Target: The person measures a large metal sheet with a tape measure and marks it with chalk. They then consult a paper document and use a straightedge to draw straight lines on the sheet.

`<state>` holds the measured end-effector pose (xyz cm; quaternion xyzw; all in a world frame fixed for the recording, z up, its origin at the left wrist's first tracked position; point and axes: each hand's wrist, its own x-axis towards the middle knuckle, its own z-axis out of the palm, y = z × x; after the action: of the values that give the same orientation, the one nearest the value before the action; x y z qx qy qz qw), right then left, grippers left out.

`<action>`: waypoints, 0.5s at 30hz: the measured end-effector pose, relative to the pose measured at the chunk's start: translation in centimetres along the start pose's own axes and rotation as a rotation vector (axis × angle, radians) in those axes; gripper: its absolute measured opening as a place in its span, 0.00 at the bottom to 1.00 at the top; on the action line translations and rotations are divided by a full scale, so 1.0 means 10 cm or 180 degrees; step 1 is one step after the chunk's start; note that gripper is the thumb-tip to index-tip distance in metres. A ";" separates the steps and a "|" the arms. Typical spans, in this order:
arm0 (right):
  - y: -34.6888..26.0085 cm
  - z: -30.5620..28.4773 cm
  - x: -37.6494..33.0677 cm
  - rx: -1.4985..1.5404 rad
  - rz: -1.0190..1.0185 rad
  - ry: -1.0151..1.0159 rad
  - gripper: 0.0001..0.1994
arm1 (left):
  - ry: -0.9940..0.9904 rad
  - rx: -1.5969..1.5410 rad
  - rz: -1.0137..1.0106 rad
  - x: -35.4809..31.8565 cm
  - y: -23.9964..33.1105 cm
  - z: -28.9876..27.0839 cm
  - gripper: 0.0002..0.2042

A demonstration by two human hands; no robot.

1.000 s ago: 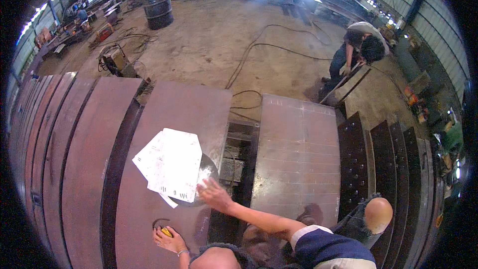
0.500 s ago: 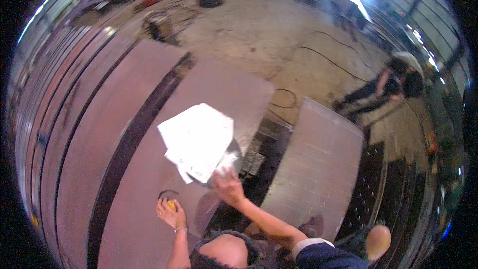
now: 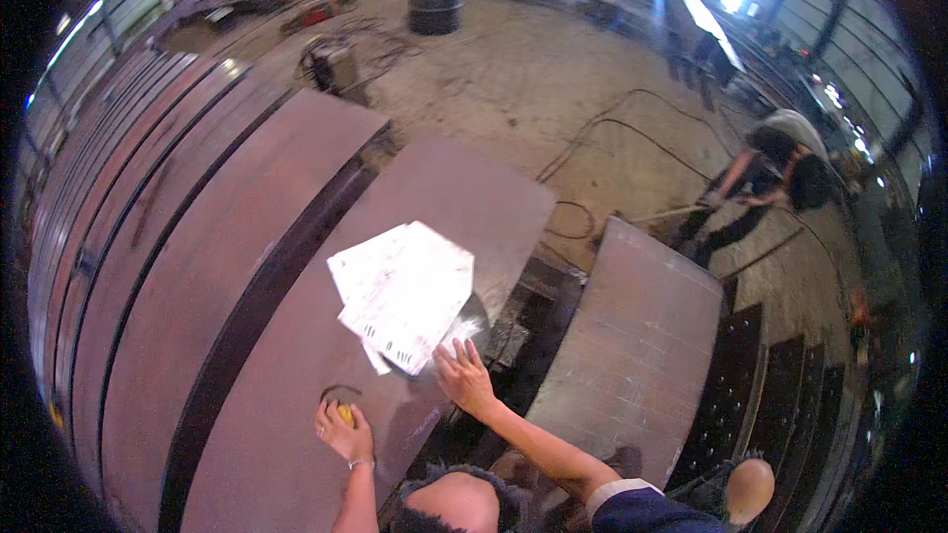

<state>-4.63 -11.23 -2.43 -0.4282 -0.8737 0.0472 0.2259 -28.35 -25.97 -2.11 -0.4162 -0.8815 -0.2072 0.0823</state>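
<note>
L hand [image 3: 345, 436] is gripping yellow tool [image 3: 345, 415], fingers curled, prob. for control. Papers [image 3: 407, 286] are lying farther R on plate [image 3: 281, 434]; R hand [image 3: 466, 383], fingers spread, is resting by near edge, poss. steadying them.

White, matt paper [image 3: 410, 281] lies on a smooth, dull metal surface [image 3: 267, 444]. At four o'clock, a metal plate [image 3: 632, 336] has a faint sheen; at twelve, a ribbed metal drum [image 3: 434, 5]; at five, a cloth sleeve [image 3: 642, 511].
</note>
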 end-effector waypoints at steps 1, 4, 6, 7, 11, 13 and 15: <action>0.02 -0.02 0.03 -0.0002 0.0190 0.0063 0.23 | 0.0014 -0.0028 0.0023 0.01 0.00 0.01 0.18; -0.02 0.03 0.00 0.0025 0.0516 -0.0144 0.23 | 0.0029 -0.0035 0.0062 -0.02 0.06 0.02 0.18; -0.03 0.08 -0.01 -0.0042 0.0444 -0.0311 0.23 | 0.0065 0.0007 0.0112 0.00 0.10 0.02 0.17; 0.00 0.10 -0.03 -0.0142 0.0317 -0.0367 0.23 | 0.0056 -0.0024 0.0097 0.02 0.11 0.02 0.17; 0.08 0.08 -0.04 -0.0290 -0.0259 -0.0427 0.23 | 0.0027 -0.0026 0.0055 0.00 0.06 0.04 0.17; 0.07 -0.03 0.16 -0.0022 -0.0291 -0.0656 0.22 | 0.0076 0.0036 0.0056 0.06 0.00 0.02 0.17; 0.16 -0.17 0.35 0.0218 -0.0388 -0.0307 0.16 | 0.0040 0.0110 0.0052 0.04 0.01 0.01 0.17</action>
<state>-4.62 -7.71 -0.08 -0.3636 -0.9059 0.0837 0.2005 -28.58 -25.59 -2.08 -0.4206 -0.8810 -0.1939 0.0966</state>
